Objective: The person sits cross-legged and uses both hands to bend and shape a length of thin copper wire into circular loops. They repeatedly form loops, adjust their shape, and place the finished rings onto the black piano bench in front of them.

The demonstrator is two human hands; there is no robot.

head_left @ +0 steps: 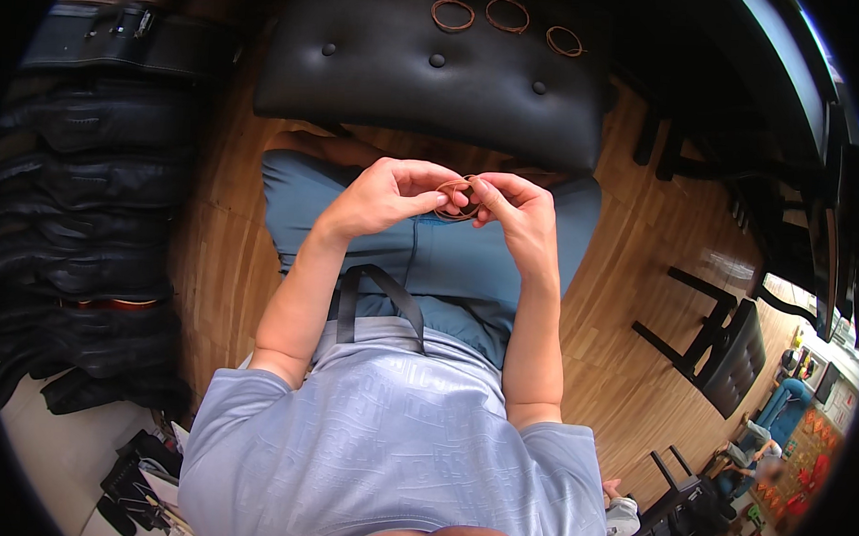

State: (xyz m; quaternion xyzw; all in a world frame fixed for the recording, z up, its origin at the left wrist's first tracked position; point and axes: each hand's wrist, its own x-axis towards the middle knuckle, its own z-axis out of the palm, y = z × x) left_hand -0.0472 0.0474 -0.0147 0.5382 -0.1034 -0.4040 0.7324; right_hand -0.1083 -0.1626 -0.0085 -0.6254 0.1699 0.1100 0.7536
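My left hand (380, 197) and my right hand (520, 213) meet over my lap, both pinching a small bundle of brown rubber bands (457, 200) between fingertips. The bands are partly hidden by my fingers. Three more brown rubber bands (452, 15) lie separately on the far part of a black tufted stool (428, 72) in front of my knees. I sit in blue shorts and a light blue shirt.
A pile of black leather belts and straps (77, 214) fills the left side. The floor is wooden (640, 277). Another black stool (728, 353) stands at right, and a seated person (752, 455) is at the far lower right.
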